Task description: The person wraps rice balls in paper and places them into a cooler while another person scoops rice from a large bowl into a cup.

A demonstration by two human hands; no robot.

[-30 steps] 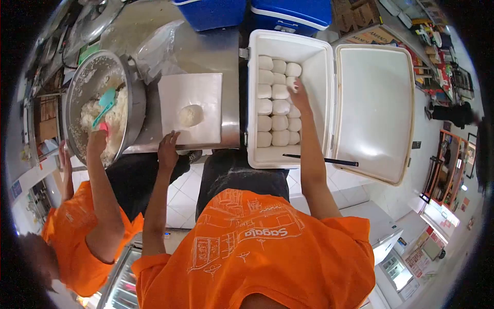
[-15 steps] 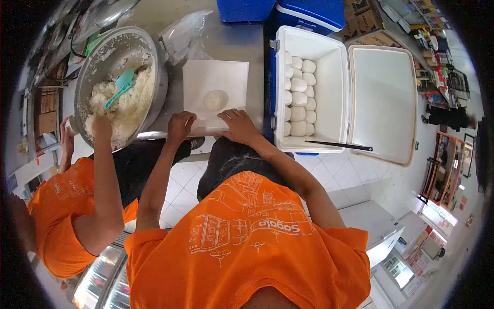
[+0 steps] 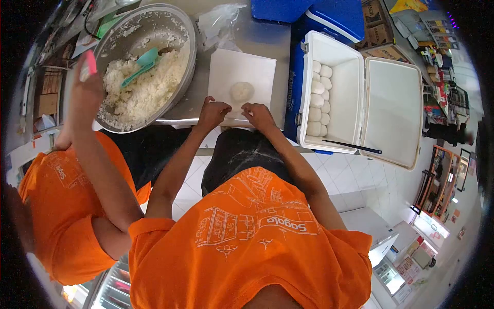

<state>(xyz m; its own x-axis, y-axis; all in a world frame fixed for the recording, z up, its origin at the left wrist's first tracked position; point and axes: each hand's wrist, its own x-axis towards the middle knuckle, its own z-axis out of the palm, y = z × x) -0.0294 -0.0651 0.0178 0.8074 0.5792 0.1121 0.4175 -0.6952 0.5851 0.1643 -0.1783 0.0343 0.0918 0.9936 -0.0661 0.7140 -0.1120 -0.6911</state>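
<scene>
A ball of rice [image 3: 241, 92] rests near the front of a square white sheet [image 3: 242, 67] on the metal table. At the sheet's near edge, my left hand [image 3: 213, 114] is closed, thumb and fingers pinched at the left corner. My right hand [image 3: 259, 117] pinches the same edge a little to the right, just in front of the rice. Both hands appear to hold the sheet's edge, though the fingers partly hide the grip.
To the left stands a big metal bowl [image 3: 188, 62] of cooked rice with a teal spatula [image 3: 146, 62]. A co-worker's hand [image 3: 85, 95] holds something pink beside it. On the right, an open cooler [image 3: 342, 98] contains several white rounded pieces [image 3: 317, 100]. A plastic bag [image 3: 218, 23] lies behind.
The camera view has shifted, moving the table rightward in frame. My right hand's fingers, spread before, are now pinched at the edge. The co-worker's hand has risen from the rice.
</scene>
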